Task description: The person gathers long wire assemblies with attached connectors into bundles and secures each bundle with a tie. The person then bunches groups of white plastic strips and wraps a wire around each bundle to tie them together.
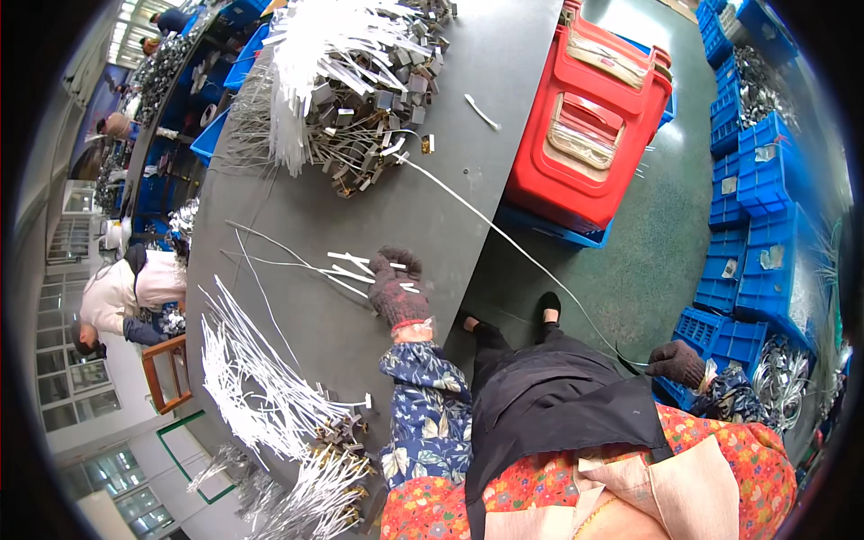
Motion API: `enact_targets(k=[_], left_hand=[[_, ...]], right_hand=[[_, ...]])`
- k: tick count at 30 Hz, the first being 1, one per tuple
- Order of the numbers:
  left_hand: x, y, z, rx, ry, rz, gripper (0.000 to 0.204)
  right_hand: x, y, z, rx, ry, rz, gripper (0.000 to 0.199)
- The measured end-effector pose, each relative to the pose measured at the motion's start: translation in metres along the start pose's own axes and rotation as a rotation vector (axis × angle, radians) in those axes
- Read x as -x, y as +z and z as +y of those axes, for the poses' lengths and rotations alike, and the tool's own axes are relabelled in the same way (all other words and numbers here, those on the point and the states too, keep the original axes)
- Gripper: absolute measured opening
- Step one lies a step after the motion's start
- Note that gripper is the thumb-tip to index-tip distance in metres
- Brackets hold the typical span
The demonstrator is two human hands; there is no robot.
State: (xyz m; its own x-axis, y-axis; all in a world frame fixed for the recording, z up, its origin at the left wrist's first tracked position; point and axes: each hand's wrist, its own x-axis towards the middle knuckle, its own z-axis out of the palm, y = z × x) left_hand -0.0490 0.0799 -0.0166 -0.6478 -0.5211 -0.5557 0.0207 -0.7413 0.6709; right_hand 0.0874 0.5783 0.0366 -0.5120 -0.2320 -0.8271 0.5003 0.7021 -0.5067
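Observation:
My left hand, in a dark knitted glove, rests low over the grey table with its fingers curled round several short white tubes. Thin wires trail leftward from near them. Off the table to the right, my right hand, gloved alike, is closed on the end of a long white cable. That cable runs across the table edge to a big heap of wired parts with small metal blocks. A small yellowish piece lies by the heap. One loose white tube is on the table.
White wire bundles lie on the table at left. Beyond its right edge stands a red lidded bin in a blue crate. Blue crates are stacked at far right. A co-worker is at far left beside a wooden chair.

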Motion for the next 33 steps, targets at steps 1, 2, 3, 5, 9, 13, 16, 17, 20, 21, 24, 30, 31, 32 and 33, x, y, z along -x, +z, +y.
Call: enact_targets(k=[1, 2, 3, 5, 9, 13, 16, 17, 20, 21, 24, 30, 31, 32, 33], left_hand=[[0.004, -0.001, 0.002, 0.079, 0.006, 0.034, 0.026], [0.008, 0.000, 0.003, 0.081, 0.007, 0.039, 0.026], [0.011, 0.003, 0.005, 0.134, 0.011, 0.042, 0.027], [0.008, 0.004, 0.014, 0.223, -0.012, 0.025, 0.028], [0.006, 0.010, 0.044, 0.192, 0.050, 0.017, 0.028], [0.025, 0.031, 0.067, 0.165, 0.136, 0.038, 0.028], [0.019, 0.022, 0.073, 0.260, 0.142, 0.031, 0.027], [0.016, 0.021, 0.074, 0.311, 0.133, 0.037, 0.026], [0.018, 0.017, 0.077, 0.315, 0.151, 0.000, 0.026], [0.021, 0.017, 0.079, 0.317, 0.158, -0.001, 0.026], [0.033, 0.025, 0.083, 0.219, 0.214, 0.008, 0.026], [0.055, 0.026, 0.062, -0.139, 0.253, -0.253, 0.027], [0.070, 0.039, 0.042, -0.167, 0.166, -0.194, 0.027], [0.077, 0.033, 0.023, -0.331, 0.098, -0.284, 0.030], [0.105, 0.036, 0.010, -0.760, 0.191, -0.438, 0.035]], right_hand=[[0.001, -0.001, -0.001, 0.000, 0.014, -0.022, 0.021], [0.003, -0.001, -0.004, 0.004, 0.015, -0.026, 0.021], [0.006, -0.001, -0.009, 0.085, 0.068, -0.045, 0.021], [0.005, 0.001, -0.008, 0.168, 0.120, -0.060, 0.021], [-0.006, 0.004, 0.035, 0.192, 0.148, -0.017, 0.025], [-0.009, 0.006, 0.027, 0.088, 0.117, -0.009, 0.025], [-0.010, 0.009, 0.017, 0.092, 0.117, -0.024, 0.026], [-0.012, 0.009, 0.015, 0.095, 0.103, -0.025, 0.026], [-0.015, 0.011, 0.016, 0.090, 0.089, -0.050, 0.027], [-0.017, 0.012, 0.015, 0.093, 0.082, -0.052, 0.027], [-0.016, 0.009, 0.011, 0.121, 0.131, -0.043, 0.027], [-0.020, 0.011, 0.000, 0.102, 0.030, -0.070, 0.025], [-0.026, 0.014, -0.012, 0.104, 0.057, -0.063, 0.025], [-0.028, 0.016, -0.029, 0.118, 0.085, -0.059, 0.024], [-0.034, 0.019, -0.035, 0.118, 0.097, -0.063, 0.024]])
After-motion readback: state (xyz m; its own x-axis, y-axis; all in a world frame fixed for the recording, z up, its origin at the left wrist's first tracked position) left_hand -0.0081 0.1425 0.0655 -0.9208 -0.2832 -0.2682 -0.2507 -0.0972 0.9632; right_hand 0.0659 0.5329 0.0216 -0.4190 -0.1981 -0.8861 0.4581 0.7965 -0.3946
